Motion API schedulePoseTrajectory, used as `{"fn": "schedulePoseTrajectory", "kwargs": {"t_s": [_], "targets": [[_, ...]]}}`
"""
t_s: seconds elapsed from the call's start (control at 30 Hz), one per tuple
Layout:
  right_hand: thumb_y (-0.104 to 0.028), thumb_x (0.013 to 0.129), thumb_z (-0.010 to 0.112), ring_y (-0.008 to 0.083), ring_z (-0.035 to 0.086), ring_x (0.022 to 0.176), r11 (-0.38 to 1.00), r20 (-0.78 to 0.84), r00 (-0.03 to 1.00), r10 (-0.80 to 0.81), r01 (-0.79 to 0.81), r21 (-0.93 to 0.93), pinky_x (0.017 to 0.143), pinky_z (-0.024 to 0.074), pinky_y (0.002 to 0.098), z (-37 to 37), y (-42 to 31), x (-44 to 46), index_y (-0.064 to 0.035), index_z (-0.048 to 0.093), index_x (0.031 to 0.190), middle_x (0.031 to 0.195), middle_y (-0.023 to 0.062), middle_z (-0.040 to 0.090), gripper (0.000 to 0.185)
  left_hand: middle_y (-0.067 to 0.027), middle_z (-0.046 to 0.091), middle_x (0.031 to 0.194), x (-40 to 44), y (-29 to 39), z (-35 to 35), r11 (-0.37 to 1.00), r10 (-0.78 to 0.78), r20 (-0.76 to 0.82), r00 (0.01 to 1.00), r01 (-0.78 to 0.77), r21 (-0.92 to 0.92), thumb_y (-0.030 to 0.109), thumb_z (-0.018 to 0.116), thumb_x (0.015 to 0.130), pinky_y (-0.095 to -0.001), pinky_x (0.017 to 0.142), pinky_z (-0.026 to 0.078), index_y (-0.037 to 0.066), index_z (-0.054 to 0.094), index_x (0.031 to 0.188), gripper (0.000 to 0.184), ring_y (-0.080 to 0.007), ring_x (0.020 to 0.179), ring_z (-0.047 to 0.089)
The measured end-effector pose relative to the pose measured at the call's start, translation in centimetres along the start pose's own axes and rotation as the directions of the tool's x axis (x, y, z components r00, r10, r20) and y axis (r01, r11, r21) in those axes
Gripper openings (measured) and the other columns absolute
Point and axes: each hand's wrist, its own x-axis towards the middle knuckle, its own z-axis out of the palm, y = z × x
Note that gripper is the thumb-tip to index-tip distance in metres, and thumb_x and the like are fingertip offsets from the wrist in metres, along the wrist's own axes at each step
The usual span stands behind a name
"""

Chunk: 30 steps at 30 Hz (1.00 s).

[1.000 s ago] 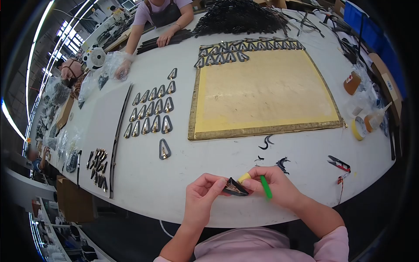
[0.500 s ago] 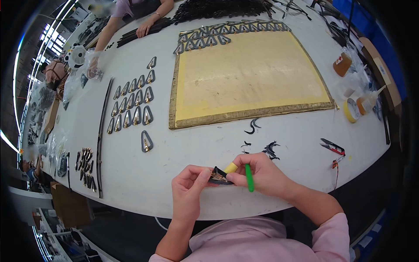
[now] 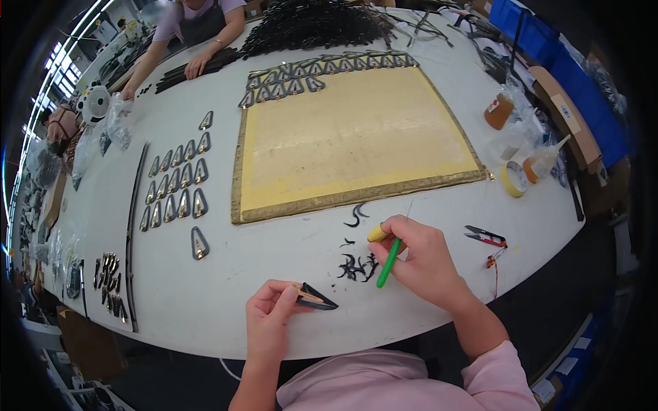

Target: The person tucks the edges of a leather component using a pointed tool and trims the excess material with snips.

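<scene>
Near the front edge, my left hand (image 3: 271, 315) pinches a dark triangular piece (image 3: 319, 299) with a light, gold-toned inner part. My right hand (image 3: 421, 264), a yellow cover on one fingertip, grips a green-handled tool (image 3: 389, 264) whose thin tip points away from me. The two hands are apart. Dark curved scraps (image 3: 356, 267) lie just left of my right hand. Farther left, similar triangular pieces (image 3: 199, 243) stand in rows on the white table (image 3: 274, 253). More of them line the far edge of a yellow-bordered board (image 3: 356, 130).
Snips (image 3: 485, 237) lie to the right, with yellow tape (image 3: 513, 179) and amber bottles (image 3: 498, 111) beyond. Small dark and gold parts (image 3: 110, 281) are at left, beside a long black strip (image 3: 134, 233). A co-worker's arm (image 3: 223, 38) reaches across dark strips near a black heap (image 3: 308, 29).
My right hand has moved away from the triangular piece to the right, over the scraps, with the green tool. My left hand still holds the piece. The scrap pile looks larger; the view has shifted.
</scene>
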Motion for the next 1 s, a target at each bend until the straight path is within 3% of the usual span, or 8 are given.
{"fn": "schedulePoseTrajectory", "kwargs": {"t_s": [0.1,0.3,0.37,0.63,0.77,0.83,0.9,1.0], "targets": [[-0.013,0.081,0.067,0.0250,0.063,0.064,0.919,-0.003,0.997,0.072,-0.067,-0.387,0.060,0.0479,0.0348,-3.4,1.5,-0.9,-0.0030,0.058,0.094,0.074,0.0083,0.063,0.018,-0.0109,0.066,0.087,-0.2,0.0,0.3,0.999,0.014,0.003,1.000,-0.014,0.030,0.008,0.056,0.093,-0.0316,0.070,0.058,-0.003,0.059,0.094,0.011,-0.0174,0.079,0.067],[-0.011,0.079,0.065,0.0282,0.061,0.073,0.831,-0.057,0.923,0.381,-0.369,-0.415,0.064,0.0474,0.0396,-9.2,2.6,-4.1,-0.0046,0.059,0.105,0.079,0.0100,0.062,0.028,-0.0117,0.066,0.089,0.0,0.4,-0.1,0.998,-0.027,-0.005,1.000,0.026,-0.065,0.008,0.054,0.094,-0.0322,0.070,0.059,-0.003,0.058,0.096,0.012,-0.0190,0.081,0.068],[-0.008,0.078,0.065,0.0294,0.059,0.082,0.809,-0.164,0.969,0.182,-0.243,-0.535,0.066,0.0474,0.0386,-10.5,4.8,-5.5,-0.0035,0.059,0.111,0.087,0.0124,0.060,0.034,-0.0127,0.066,0.089,0.1,0.7,-0.4,0.992,-0.058,0.001,0.998,0.057,-0.112,0.010,0.052,0.096,-0.0300,0.068,0.059,-0.001,0.057,0.095,0.012,-0.0185,0.079,0.068],[0.005,0.072,0.062,0.0267,0.054,0.075,0.865,-0.103,0.949,0.297,-0.313,-0.393,0.067,0.0456,0.0352,-10.2,7.3,-6.0,0.0013,0.052,0.098,0.084,0.0112,0.052,0.028,-0.0220,0.066,0.101,0.4,1.4,-0.9,0.947,-0.172,0.052,0.984,0.180,-0.267,0.015,0.051,0.098,-0.0268,0.071,0.059,0.001,0.056,0.094,0.015,-0.0186,0.084,0.069],[0.008,0.075,0.059,0.0135,0.053,0.071,0.950,-0.061,0.976,0.210,-0.218,-0.225,0.065,0.0440,0.0257,-10.8,8.4,-5.6,0.0018,0.054,0.092,0.078,0.0056,0.050,0.019,-0.0222,0.066,0.103,0.3,1.4,-0.8,0.959,-0.143,0.016,0.990,0.143,-0.244,0.015,0.051,0.098,-0.0286,0.075,0.059,0.002,0.056,0.093,0.015,-0.0198,0.089,0.069],[0.006,0.084,0.056,0.0097,0.051,0.070,0.960,-0.029,0.979,0.201,-0.202,-0.191,0.067,0.0435,0.0236,-10.5,7.6,-4.9,0.0023,0.057,0.095,0.079,0.0028,0.052,0.012,-0.0222,0.066,0.103,0.2,1.3,-0.6,0.964,-0.129,0.004,0.992,0.126,-0.232,0.015,0.052,0.097,-0.0295,0.076,0.059,0.003,0.056,0.092,0.014,-0.0202,0.090,0.069],[0.000,0.092,0.051,0.0103,0.054,0.072,0.952,-0.179,0.949,0.258,-0.217,0.217,0.068,0.0446,0.0235,-8.8,5.6,-4.0,0.0043,0.060,0.099,0.079,0.0062,0.057,0.012,-0.0197,0.067,0.101,0.2,1.1,-0.4,0.978,-0.082,0.009,0.997,0.082,-0.191,0.014,0.053,0.097,-0.0310,0.077,0.059,0.002,0.056,0.092,0.013,-0.0224,0.095,0.068],[-0.005,0.097,0.045,0.0101,0.051,0.069,0.975,-0.108,0.977,0.186,-0.171,0.142,0.063,0.0430,0.0253,-5.6,1.5,-2.9,0.0029,0.059,0.105,0.078,0.0060,0.056,0.019,-0.0180,0.066,0.100,-0.1,1.2,0.1,0.977,-0.028,0.007,1.000,0.029,-0.213,0.011,0.055,0.096,-0.0319,0.078,0.058,0.000,0.057,0.093,0.012,-0.0219,0.100,0.066]]}}
